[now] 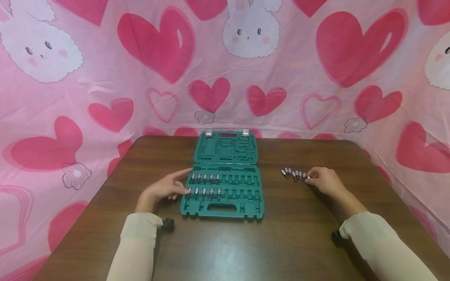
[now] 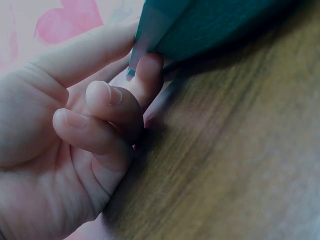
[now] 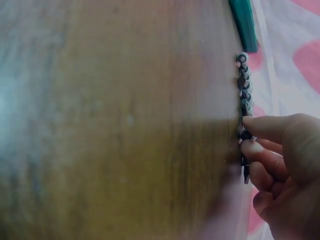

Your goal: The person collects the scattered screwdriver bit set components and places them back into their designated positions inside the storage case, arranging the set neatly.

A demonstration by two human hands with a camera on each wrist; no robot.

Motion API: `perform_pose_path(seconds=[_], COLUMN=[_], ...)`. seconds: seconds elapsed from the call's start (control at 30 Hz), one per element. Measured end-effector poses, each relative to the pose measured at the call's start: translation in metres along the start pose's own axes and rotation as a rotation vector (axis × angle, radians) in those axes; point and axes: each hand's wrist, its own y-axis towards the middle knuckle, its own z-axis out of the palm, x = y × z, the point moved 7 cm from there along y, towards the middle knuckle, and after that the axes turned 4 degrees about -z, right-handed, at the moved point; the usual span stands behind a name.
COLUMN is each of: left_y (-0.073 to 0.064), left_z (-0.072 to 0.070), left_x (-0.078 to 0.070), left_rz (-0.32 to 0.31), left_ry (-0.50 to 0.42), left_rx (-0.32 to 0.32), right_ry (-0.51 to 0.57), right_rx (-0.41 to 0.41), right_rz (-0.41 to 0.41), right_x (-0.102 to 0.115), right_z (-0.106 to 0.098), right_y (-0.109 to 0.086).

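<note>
A green plastic tool case (image 1: 225, 187) lies open, flat on the table. My left hand (image 1: 165, 189) holds its left edge, the thumb at the rim and the index finger stretched toward the hinge side. In the left wrist view, a fingertip (image 2: 150, 67) touches the case's side and other fingers curl beneath. Chrome bit sockets (image 1: 204, 194) with dark tips stand in two rows in the case's left half. To the right, my right hand (image 1: 325, 180) pinches a bit socket (image 3: 246, 175) between thumb and fingers, beside a loose row of bit sockets (image 1: 295, 174).
Moulded slots (image 1: 242, 194) fill the right half of the case's lower tray. The case's lid (image 1: 226, 147), with two latches, lies folded back toward the pink patterned curtain (image 1: 281, 70). Brown wooden tabletop (image 1: 225, 249) stretches in front.
</note>
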Motion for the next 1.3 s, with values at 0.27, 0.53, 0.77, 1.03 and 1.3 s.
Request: perform_pose_path(seconds=[0.27,0.53,0.77,1.03,1.3], left_y=[-0.001,0.000,-0.001,0.000,0.000], left_z=[0.000,-0.001,0.001,0.001,0.001], left_x=[-0.001,0.000,-0.001,-0.001,0.000], left_rz=[0.011,-0.010,-0.002,0.004,0.006], left_ry=[0.000,-0.005,-0.004,0.000,0.007], left_rx=[0.000,-0.007,0.000,0.001,-0.004], right_ry=[-0.006,-0.011,-0.001,0.056,0.105], right_rx=[-0.007,-0.037,-0.078,-0.121,-0.162], right_rz=[-0.011,-0.007,-0.024,-0.049,-0.097], right_x=[0.003,0.008,0.015,0.028,0.050], right_z=[0.001,-0.003,-0.005,-0.001,0.001], right_y=[-0.001,-0.003,-0.002,0.001,0.010])
